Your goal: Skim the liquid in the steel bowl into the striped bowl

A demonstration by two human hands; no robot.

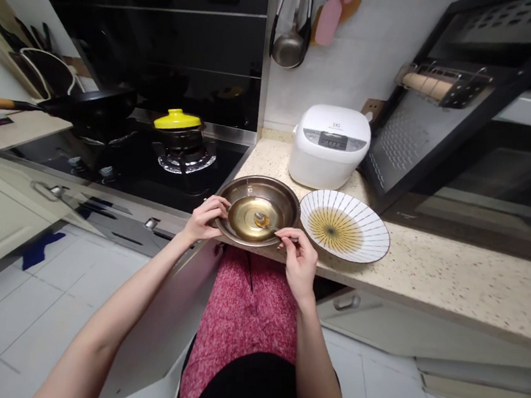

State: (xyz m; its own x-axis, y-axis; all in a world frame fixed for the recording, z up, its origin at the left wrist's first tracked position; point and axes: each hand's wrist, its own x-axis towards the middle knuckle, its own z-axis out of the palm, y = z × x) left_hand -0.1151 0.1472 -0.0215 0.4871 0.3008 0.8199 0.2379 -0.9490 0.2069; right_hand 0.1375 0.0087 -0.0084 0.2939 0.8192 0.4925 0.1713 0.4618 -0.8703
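Observation:
A round metal bowl (289, 197) with a golden liquid in its bottom sits at the counter's front edge. My left hand (206, 219) grips its left rim, fingers closed over the edge. In my right hand (297, 258), at the bowl's right front, the fingers pinch the handle of a spoon (261, 220). The spoon's bowl dips into the liquid, and its handle end is mostly hidden by my fingers. Right beside the metal bowl is a white striped plate (373, 228) with yellowish liquid in it.
A white rice cooker (329, 158) stands behind the plate. On the stove at left are a small pot with a yellow lid (177, 121) and a dark wok (97, 107), its wooden handle sticking out left. A dark oven (491, 175) borders the counter's right. Utensils hang above, including a ladle (288, 48).

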